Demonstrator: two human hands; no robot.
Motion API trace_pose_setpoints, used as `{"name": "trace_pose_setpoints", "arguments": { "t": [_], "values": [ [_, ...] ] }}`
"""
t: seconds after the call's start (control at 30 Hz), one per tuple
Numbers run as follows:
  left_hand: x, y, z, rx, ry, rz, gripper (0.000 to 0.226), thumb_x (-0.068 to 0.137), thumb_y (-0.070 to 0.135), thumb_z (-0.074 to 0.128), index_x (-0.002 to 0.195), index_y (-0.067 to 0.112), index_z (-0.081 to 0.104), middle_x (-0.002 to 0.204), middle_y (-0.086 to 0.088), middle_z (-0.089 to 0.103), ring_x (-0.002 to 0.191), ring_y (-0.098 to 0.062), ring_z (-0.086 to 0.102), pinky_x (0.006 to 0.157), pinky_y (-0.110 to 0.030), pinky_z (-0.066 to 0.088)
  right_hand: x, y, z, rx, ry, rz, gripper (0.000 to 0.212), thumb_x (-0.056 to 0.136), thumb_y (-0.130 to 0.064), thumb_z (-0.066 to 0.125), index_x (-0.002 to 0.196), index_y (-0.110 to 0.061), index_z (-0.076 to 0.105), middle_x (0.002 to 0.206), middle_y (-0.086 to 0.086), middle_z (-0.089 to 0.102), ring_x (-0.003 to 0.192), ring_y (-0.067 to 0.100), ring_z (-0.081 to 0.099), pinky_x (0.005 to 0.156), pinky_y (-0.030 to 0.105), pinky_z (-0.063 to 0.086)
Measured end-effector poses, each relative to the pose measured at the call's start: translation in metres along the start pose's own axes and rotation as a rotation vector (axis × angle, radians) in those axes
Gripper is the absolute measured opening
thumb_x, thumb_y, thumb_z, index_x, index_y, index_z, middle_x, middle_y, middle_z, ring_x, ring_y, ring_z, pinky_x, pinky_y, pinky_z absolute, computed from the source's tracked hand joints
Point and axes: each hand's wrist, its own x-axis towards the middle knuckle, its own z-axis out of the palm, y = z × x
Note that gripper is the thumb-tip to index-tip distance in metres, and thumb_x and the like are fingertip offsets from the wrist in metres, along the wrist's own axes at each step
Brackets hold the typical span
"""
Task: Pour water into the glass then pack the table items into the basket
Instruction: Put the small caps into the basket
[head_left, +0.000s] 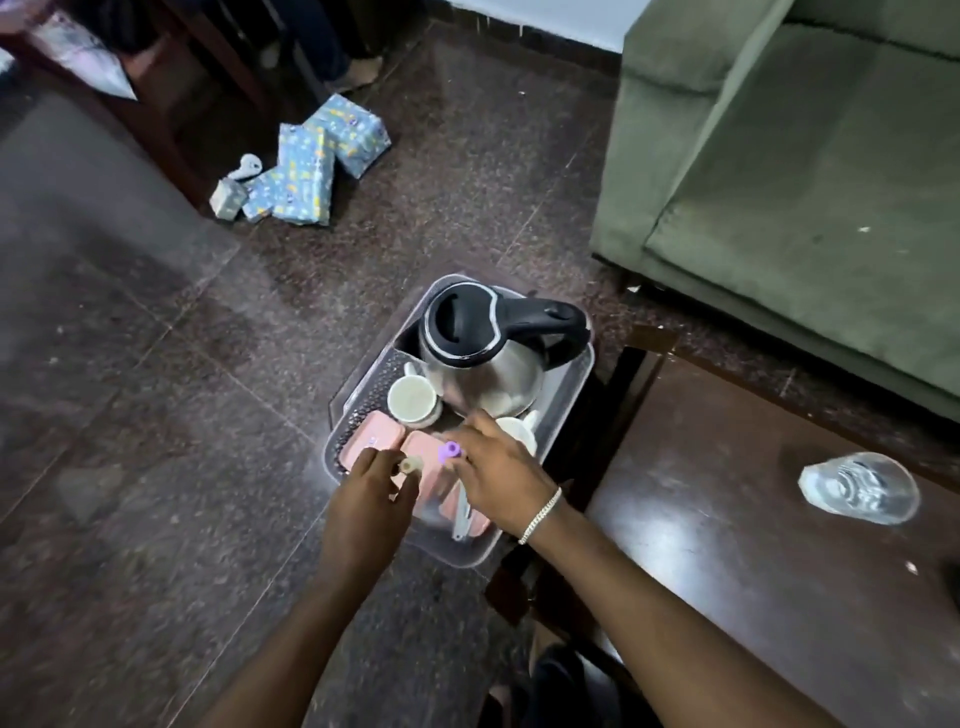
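Observation:
A clear plastic basket (582, 384) sits on the floor left of the dark wooden table (727, 545). Inside it stand a steel kettle (483, 343) with a black lid, a white cup (413, 400), a second white cup (522, 428) and two pink boxes (376, 434). My left hand (371, 499) hovers over the basket's near end, pinching a small cream tube-like item (409, 464). My right hand (498, 473), with a silver bracelet, holds a small purple item (449, 451) above the pink boxes. A clear glass (860, 488) with water stands on the table.
A green sofa (795, 171) stands at the back right, close behind the table. Several blue wrapped packages (306, 166) lie on the dark tiled floor at the back left, beside dark wooden furniture (171, 104). Someone's foot (358, 73) shows at the top.

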Motion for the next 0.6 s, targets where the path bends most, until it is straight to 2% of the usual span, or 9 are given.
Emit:
{"name": "trace_pose_setpoints", "arguments": {
  "t": [0.07,0.13,0.2,0.4,0.47,0.53,0.6],
  "values": [
    [0.002,-0.012,-0.001,0.045,-0.020,-0.013,0.023,0.087,0.019,0.079,0.108,0.015,0.071,0.098,-0.006,0.067,0.073,-0.033,0.069,0.063,-0.040,0.056,0.019,-0.008,0.019,-0.081,-0.059,-0.017,0.034,0.090,-0.006,0.060,0.124,-0.010,0.061,0.136,0.010,0.050,0.119,0.033,0.057,0.099,0.042,0.050],
    [0.003,-0.023,0.000,0.077,-0.050,-0.027,0.024,0.087,0.020,0.079,0.109,0.013,0.072,0.101,-0.008,0.067,0.079,-0.035,0.069,0.065,-0.042,0.056,0.036,-0.012,0.036,-0.186,-0.120,-0.028,0.038,0.088,-0.003,0.059,0.125,-0.008,0.059,0.140,0.013,0.048,0.128,0.034,0.050,0.102,0.043,0.047],
    [0.002,-0.026,0.001,0.091,-0.075,-0.048,0.024,0.088,0.022,0.076,0.108,0.011,0.072,0.101,-0.009,0.066,0.081,-0.036,0.069,0.068,-0.045,0.056,0.045,-0.011,0.044,-0.273,-0.172,0.001,0.038,0.087,-0.003,0.060,0.124,-0.009,0.057,0.135,0.012,0.048,0.122,0.035,0.052,0.097,0.045,0.050],
    [0.006,-0.030,0.005,0.113,-0.081,-0.031,0.021,0.085,0.022,0.078,0.098,0.007,0.072,0.094,-0.010,0.065,0.076,-0.036,0.067,0.065,-0.041,0.050,0.053,-0.006,0.054,-0.343,-0.230,0.028,0.025,0.086,-0.010,0.063,0.111,-0.011,0.057,0.127,0.010,0.047,0.109,0.037,0.058,0.084,0.048,0.053],
    [0.006,-0.029,0.005,0.103,-0.093,-0.055,0.026,0.084,0.022,0.079,0.102,0.005,0.072,0.097,-0.012,0.066,0.081,-0.037,0.068,0.070,-0.042,0.052,0.051,-0.004,0.054,-0.333,-0.218,0.017,0.032,0.086,-0.008,0.063,0.117,-0.010,0.057,0.130,0.010,0.046,0.113,0.035,0.057,0.087,0.046,0.053],
    [0.005,-0.027,0.001,0.083,-0.088,-0.047,0.036,0.081,0.022,0.082,0.109,0.004,0.071,0.104,-0.014,0.065,0.091,-0.038,0.067,0.077,-0.043,0.054,0.046,-0.002,0.050,-0.287,-0.180,0.002,0.049,0.085,-0.006,0.064,0.132,-0.013,0.052,0.136,0.009,0.045,0.117,0.032,0.055,0.094,0.042,0.051],
    [0.002,-0.022,-0.004,0.081,-0.045,-0.006,0.047,0.077,0.023,0.086,0.116,0.006,0.066,0.111,-0.014,0.062,0.098,-0.038,0.063,0.081,-0.043,0.053,0.038,-0.002,0.040,-0.242,-0.126,-0.019,0.055,0.082,-0.004,0.066,0.135,-0.015,0.051,0.133,0.009,0.047,0.113,0.031,0.057,0.093,0.038,0.049]
  ]
}}
